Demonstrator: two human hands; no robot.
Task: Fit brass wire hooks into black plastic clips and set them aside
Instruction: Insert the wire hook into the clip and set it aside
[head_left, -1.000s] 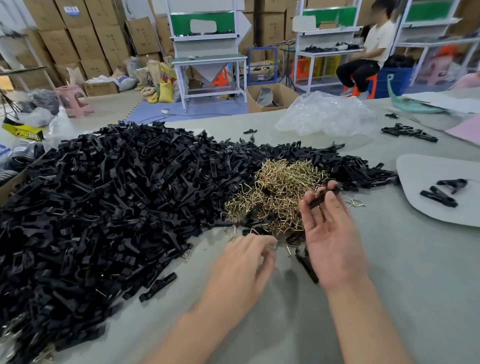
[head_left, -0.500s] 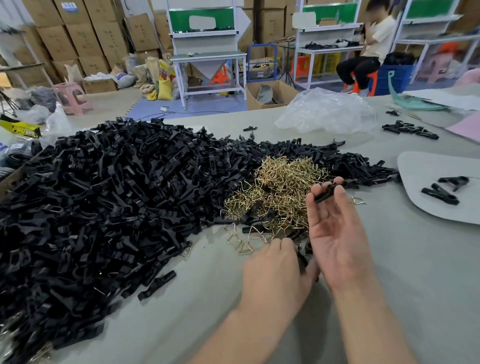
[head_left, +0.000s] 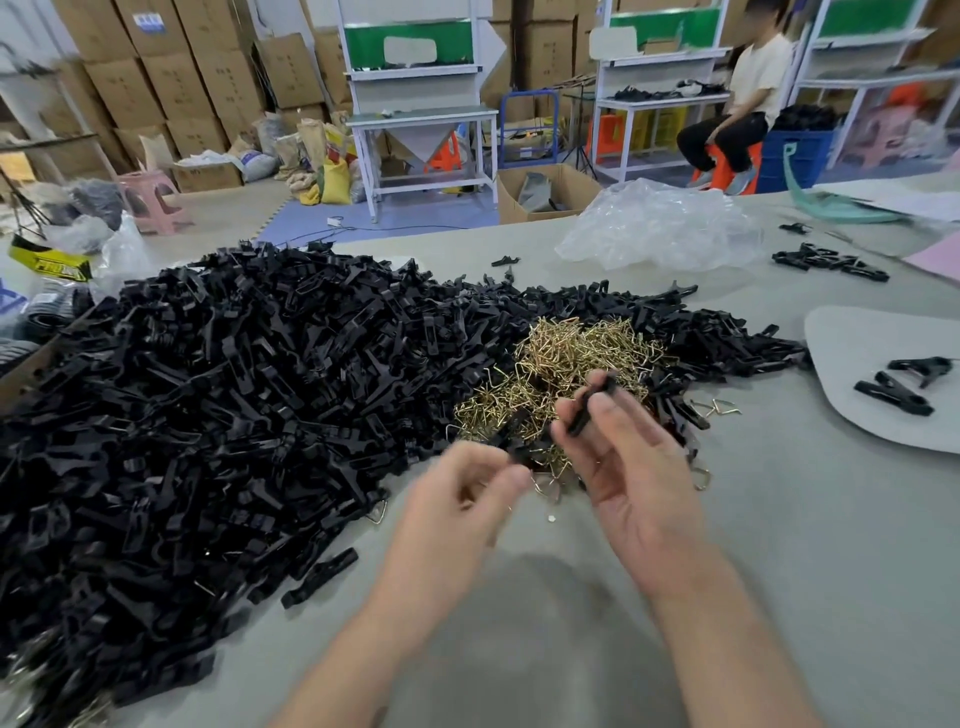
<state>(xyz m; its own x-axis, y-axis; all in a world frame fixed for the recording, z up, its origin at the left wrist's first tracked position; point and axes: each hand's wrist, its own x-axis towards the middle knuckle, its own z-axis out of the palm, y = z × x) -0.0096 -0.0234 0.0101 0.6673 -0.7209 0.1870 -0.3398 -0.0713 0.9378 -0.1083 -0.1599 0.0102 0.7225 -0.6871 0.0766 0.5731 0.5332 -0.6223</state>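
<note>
I am pinching a black clip (head_left: 592, 401) upright at the tips of my right hand (head_left: 636, 467); my left hand (head_left: 457, 501) is hovering curled just beside it, its hold too blurred to tell

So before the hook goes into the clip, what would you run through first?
1. Clip in hand: the right hand pinches a black clip between thumb and fingers. Ok.
2. Hook in hand: the left hand is curled and blurred, and what its grip holds is unclear. Cannot tell.
3. Hook supply: the brass hooks are piled just beyond both hands. Ok.
4. Set-aside spot: the grey mat on the right has bare space beside two clips. Ok.
5. Clip slot facing the hook: too small to see. Cannot tell.
</note>
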